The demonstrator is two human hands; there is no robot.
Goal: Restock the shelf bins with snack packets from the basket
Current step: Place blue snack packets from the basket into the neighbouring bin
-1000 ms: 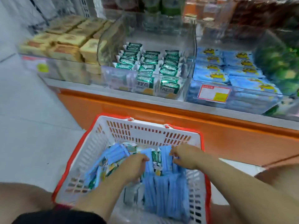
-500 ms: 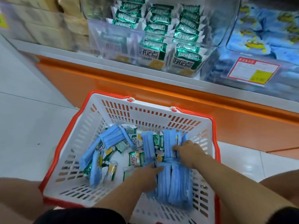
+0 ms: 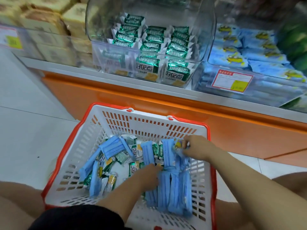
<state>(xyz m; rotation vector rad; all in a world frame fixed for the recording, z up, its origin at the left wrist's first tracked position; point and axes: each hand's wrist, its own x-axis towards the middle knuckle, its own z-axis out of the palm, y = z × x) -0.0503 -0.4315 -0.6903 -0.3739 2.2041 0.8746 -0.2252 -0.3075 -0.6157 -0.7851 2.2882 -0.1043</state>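
Observation:
A white basket with a red rim (image 3: pixel 116 120) stands on the floor in front of the shelf. Inside lie several blue snack packets (image 3: pixel 172 193) and green-and-white packets (image 3: pixel 134 151). My left hand (image 3: pixel 149 175) reaches into the middle of the basket, fingers curled down among the packets; what it holds is hidden. My right hand (image 3: pixel 196 147) is at the basket's far right and pinches a blue packet with a yellow print (image 3: pixel 178 145). Above, a clear bin (image 3: pixel 149 19) holds rows of green packets, and the bin to its right (image 3: pixel 249 52) holds blue packets.
An orange shelf base (image 3: pixel 166 103) runs behind the basket. Tan boxed goods (image 3: pixel 46 30) fill the bin at the left. A red-framed price label (image 3: pixel 232 81) hangs on the blue bin's front. Pale floor tiles (image 3: pixel 25 130) lie to the left. My knees flank the basket.
My right hand rose from the blue stack towards the basket's far right corner with one packet. My left hand stayed low among the packets. The camera tilted up a little from its dip towards the basket.

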